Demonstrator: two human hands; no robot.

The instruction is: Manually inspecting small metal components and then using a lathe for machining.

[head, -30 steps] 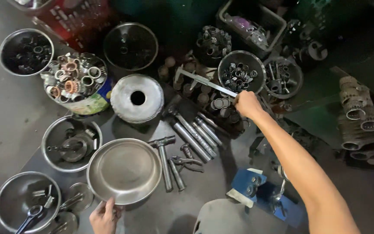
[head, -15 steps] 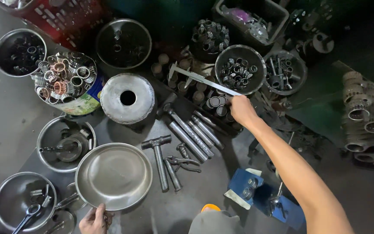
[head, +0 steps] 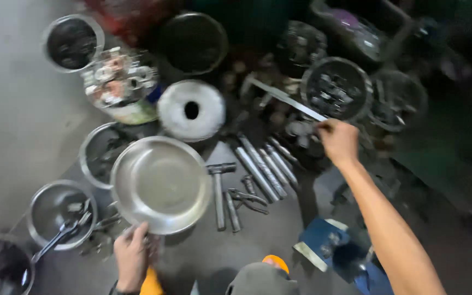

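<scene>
My left hand (head: 132, 257), at the lower left of the frame, is clamped on the near rim of a wide steel pan (head: 160, 183), which sits low and centre-left among other bowls. My right hand (head: 338, 141), right of centre, has its fingers closed on the near end of a long flat metal strip (head: 286, 99) that runs up and left toward a round lid with a centre hole (head: 191, 110). A hammer (head: 219, 191) and a row of steel rods (head: 266, 166) lie between the two hands. To do this well, I judge the pan should be kept level and the strip lifted clear of the bowl of small parts (head: 337, 88) just beside it.
</scene>
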